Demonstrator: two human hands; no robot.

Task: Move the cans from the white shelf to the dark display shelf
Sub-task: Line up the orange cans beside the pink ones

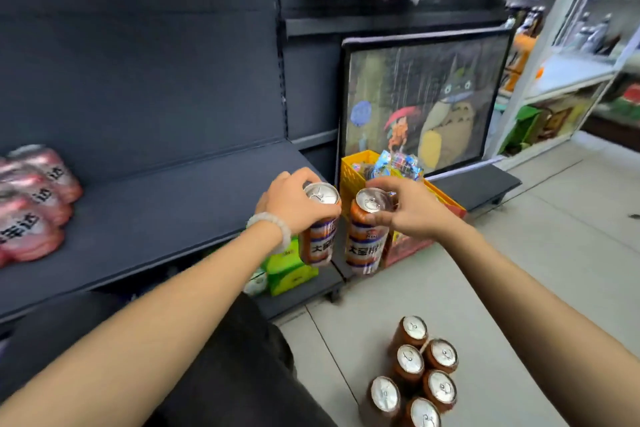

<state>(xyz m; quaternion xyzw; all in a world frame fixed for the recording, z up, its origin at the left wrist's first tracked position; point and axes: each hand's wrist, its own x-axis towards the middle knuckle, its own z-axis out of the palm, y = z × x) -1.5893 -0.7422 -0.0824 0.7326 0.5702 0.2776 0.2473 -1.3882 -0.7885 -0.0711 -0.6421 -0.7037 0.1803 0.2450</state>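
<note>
Each hand grips one orange can by its top rim: the left hand has its fingers curled round the left can, the right hand pinches the right can. Both cans hang upright just off the front right corner of the dark shelf. Carry them in over the shelf edge, set them flat, then let go. Six more cans stand on the floor, below that corner.
</note>
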